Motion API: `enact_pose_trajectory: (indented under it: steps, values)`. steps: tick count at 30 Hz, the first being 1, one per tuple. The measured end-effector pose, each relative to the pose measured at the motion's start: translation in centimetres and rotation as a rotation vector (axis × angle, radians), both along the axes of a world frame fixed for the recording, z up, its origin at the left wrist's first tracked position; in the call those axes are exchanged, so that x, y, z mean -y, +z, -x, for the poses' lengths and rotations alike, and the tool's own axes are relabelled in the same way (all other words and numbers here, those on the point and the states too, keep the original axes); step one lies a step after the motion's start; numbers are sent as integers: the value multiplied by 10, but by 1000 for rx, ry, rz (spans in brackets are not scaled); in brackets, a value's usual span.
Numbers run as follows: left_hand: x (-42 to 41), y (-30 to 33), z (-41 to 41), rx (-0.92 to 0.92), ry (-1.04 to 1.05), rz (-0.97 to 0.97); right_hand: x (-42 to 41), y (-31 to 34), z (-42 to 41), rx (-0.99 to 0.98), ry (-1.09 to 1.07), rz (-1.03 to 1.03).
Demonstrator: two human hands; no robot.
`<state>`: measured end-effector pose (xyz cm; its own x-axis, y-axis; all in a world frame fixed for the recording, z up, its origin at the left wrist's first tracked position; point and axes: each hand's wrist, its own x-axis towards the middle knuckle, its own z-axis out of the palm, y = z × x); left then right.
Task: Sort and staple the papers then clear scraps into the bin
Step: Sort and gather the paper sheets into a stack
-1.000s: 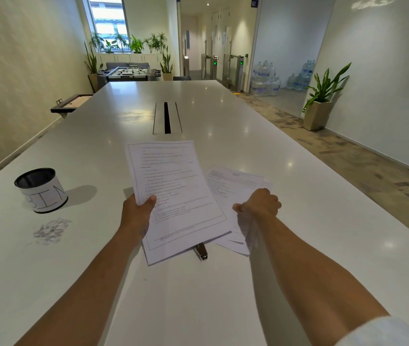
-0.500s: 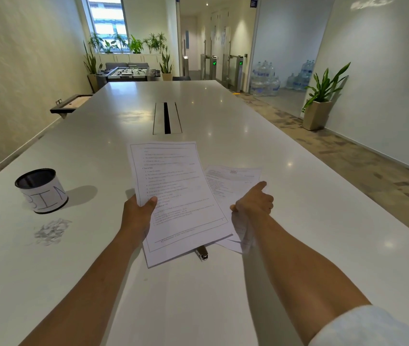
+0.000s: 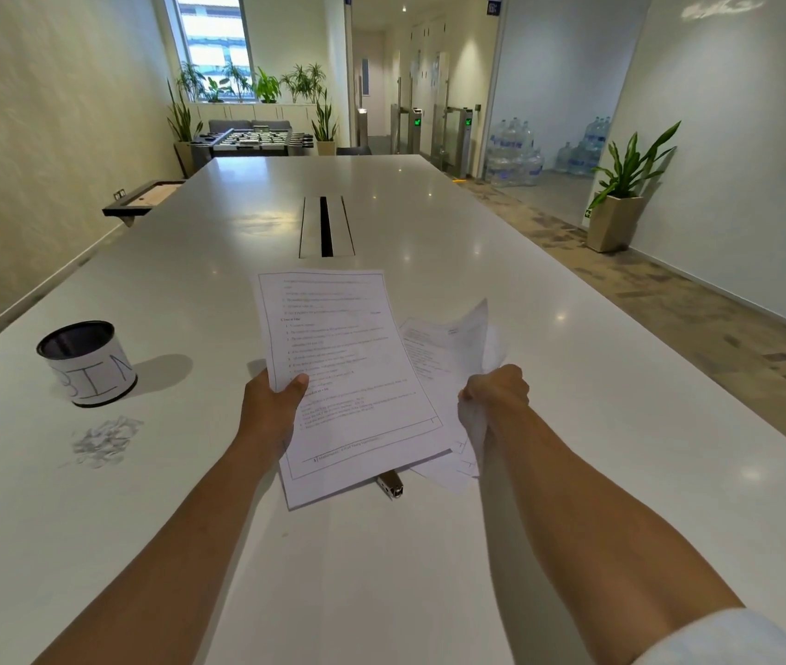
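My left hand [image 3: 272, 411] holds a printed sheet [image 3: 343, 357] by its left edge, raised over the white table [image 3: 381, 568]. To its right my right hand [image 3: 496, 392] is closed on another printed sheet [image 3: 458, 343], which bends upward off the table. More paper [image 3: 448, 475] lies under both. The metal end of a stapler [image 3: 391, 486] sticks out beneath the left sheet's lower edge; the rest is hidden. A small can marked BIN [image 3: 86, 362] stands at the left. A heap of paper scraps [image 3: 105, 439] lies just in front of it.
A cable slot [image 3: 326, 226] is set into the table's middle, beyond the papers. A dark tray [image 3: 141, 198] sits off the left edge by the wall. A potted plant [image 3: 621, 204] stands on the floor at the right.
My right hand has closed on the right sheet and lifted it, so the paper now curls up off the table. The left hand and its sheet have barely moved.
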<state>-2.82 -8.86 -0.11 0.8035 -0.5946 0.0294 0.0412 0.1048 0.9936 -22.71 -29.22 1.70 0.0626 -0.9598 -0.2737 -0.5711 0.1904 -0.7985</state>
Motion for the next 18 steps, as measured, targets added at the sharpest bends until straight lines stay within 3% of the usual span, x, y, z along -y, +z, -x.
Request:
enact_pose_trajectory:
  steps: [10, 18]
  values:
    - [-2, 4, -1, 38, 42, 48, 15, 0, 9, 72, 47, 210]
    - [-1, 21, -8, 165, 83, 11, 25, 77, 22, 213, 127, 605]
